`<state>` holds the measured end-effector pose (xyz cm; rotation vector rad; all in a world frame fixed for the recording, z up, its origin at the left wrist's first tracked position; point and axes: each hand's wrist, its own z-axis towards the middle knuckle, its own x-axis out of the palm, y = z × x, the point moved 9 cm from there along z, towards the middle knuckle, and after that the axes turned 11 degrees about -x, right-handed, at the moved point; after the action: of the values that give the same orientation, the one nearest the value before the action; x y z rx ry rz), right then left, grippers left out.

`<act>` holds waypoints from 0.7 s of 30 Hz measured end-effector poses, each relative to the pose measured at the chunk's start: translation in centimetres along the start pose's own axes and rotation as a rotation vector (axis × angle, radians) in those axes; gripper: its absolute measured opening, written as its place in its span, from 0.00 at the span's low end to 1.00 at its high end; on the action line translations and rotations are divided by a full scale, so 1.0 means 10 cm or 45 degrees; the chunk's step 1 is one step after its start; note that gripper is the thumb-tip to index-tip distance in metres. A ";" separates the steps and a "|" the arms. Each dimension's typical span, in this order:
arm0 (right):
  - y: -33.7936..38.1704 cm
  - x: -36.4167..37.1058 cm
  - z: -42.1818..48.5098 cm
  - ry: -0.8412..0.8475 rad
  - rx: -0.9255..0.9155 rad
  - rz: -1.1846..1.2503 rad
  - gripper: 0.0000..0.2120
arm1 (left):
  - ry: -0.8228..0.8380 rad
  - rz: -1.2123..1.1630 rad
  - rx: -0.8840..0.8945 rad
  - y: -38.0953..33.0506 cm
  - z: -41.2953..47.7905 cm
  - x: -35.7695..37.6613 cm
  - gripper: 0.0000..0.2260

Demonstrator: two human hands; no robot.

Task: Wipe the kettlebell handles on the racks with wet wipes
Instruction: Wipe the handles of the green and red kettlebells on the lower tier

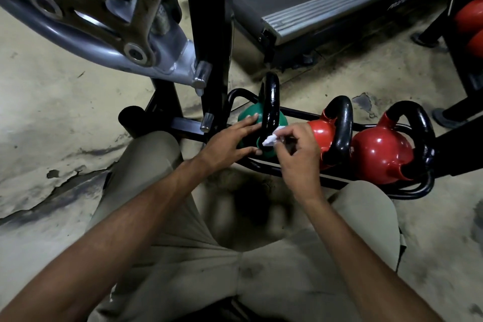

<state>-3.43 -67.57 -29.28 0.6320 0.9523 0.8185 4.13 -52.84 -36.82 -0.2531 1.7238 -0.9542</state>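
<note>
Our right hand (298, 154) pinches the balled wet wipe (270, 140) against the base of the black handle (271, 102) of the green kettlebell (248, 115) to scrub it, our left hand (230, 141) lies flat-fingered on that bell, likely steadying it, and the red kettlebells (379, 154) sit just right of it on the same low rack (287, 172)

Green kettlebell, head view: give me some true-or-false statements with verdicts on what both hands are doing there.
1. The right hand pinches a white wet wipe against the black handle of the green kettlebell. True.
2. The left hand grips a red kettlebell. False: its straight fingers rest on the green kettlebell.
3. Two red kettlebells sit on the rack right of the green one. True.
4. The wet wipe is draped over a red kettlebell's handle. False: the right hand holds it.
</note>
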 end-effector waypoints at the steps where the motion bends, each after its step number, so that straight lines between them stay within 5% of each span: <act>1: 0.18 0.04 0.02 0.071 -0.251 -0.223 0.06 | 0.005 -0.007 -0.011 0.00 0.00 0.00 0.35; 5: 0.54 0.47 0.01 0.493 -1.018 -0.959 0.07 | 0.002 -0.154 0.036 -0.02 -0.04 -0.02 0.33; 12: 0.51 0.92 0.18 1.188 -0.921 -1.697 0.11 | -0.031 0.017 0.050 0.05 -0.07 0.05 0.32; 16: 0.48 0.90 -0.13 1.139 -1.233 -1.669 0.13 | -0.112 -0.004 0.089 -0.03 -0.10 -0.04 0.18; 21: 0.42 0.53 -0.36 0.638 -1.470 -1.355 0.13 | 0.001 -0.035 0.096 0.02 -0.02 0.04 0.37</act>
<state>-6.18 -60.43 -29.99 -1.0633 0.9005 0.4024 3.84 -52.83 -37.17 -0.2280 1.6848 -1.0372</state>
